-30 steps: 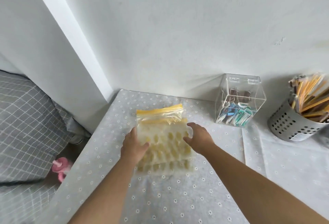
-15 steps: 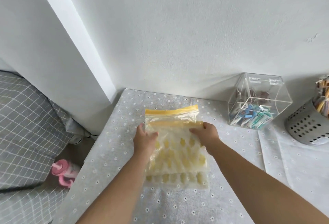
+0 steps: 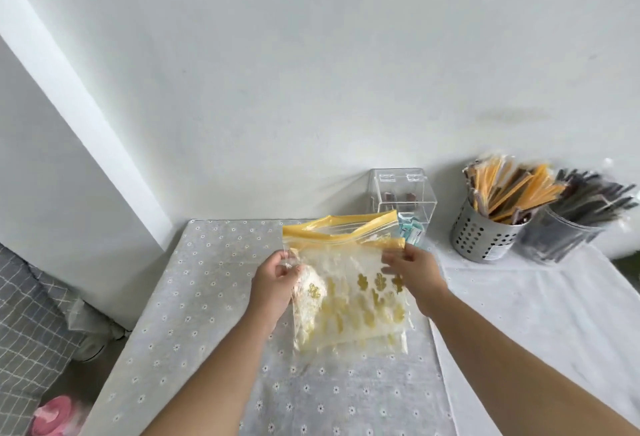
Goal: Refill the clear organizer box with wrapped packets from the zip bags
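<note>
A clear zip bag with a yellow seal strip and gold leaf prints is held up over the table, its mouth gaping. My left hand pinches its left edge just under the seal. My right hand grips the right end of the near seal strip. Pale contents show dimly inside; I cannot make out single packets. Behind the bag stands the clear organizer box, against the wall, with a few brown and teal packets in it, partly hidden by the bag.
A perforated metal cup full of orange and brown stick packets stands right of the box, with a dark holder of grey sticks beside it. The table carries a daisy-print cloth. A pink bottle lies on the floor at left.
The bag has come up off the table and its mouth has opened. Both hands shifted up to its top edge. The view swung right, bringing the stick holders into sight.
</note>
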{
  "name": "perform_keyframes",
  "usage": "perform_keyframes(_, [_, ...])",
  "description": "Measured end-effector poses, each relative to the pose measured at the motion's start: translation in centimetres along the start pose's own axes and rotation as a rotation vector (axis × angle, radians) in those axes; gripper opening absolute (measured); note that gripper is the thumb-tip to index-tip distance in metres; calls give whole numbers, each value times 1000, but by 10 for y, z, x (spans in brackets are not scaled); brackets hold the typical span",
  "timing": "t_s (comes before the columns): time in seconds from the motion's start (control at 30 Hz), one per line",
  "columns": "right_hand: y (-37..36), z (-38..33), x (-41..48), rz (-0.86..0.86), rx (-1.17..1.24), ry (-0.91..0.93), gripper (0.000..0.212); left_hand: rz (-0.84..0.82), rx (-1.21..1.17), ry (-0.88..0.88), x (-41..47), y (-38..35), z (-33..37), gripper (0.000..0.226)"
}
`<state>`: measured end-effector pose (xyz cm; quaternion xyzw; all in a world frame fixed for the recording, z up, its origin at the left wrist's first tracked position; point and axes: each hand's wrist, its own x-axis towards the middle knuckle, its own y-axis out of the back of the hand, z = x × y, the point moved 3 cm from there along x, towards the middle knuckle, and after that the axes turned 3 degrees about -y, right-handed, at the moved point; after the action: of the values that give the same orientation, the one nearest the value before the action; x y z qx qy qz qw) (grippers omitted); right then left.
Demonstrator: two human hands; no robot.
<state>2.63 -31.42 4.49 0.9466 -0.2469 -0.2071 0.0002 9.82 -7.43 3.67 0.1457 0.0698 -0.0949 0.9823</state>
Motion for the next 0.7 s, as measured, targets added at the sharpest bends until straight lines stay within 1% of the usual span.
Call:
perform_keyframes(0.13, [87,1,-48,124,79,54,9,-50,102,-146,-43,-70,43,15])
perform_keyframes(0.23, [174,13,-97,235,137,90,7,-142,113,-223,-90,-140,76,17])
perform_keyframes(0.33, [280,31,-162,400,178,130,9,-285,101,-306,-156,-231,110,20])
perform_keyframes(0.4, [343,49,-207,499,179,147,11,-389,89,-330,-202,-288,128,27])
perform_keyframes(0.5, [440,93,-283,679,220,138,13,-580,74,-359,-284,-379,144,27])
perform_keyframes(0.6, [512,140,-355,843,232,88,12,-750,70,-377,-362,-455,144,20])
perform_keyframes(0.7, [563,188,-418,993,281,35,13,-910,140,-402,-431,-515,134,20])
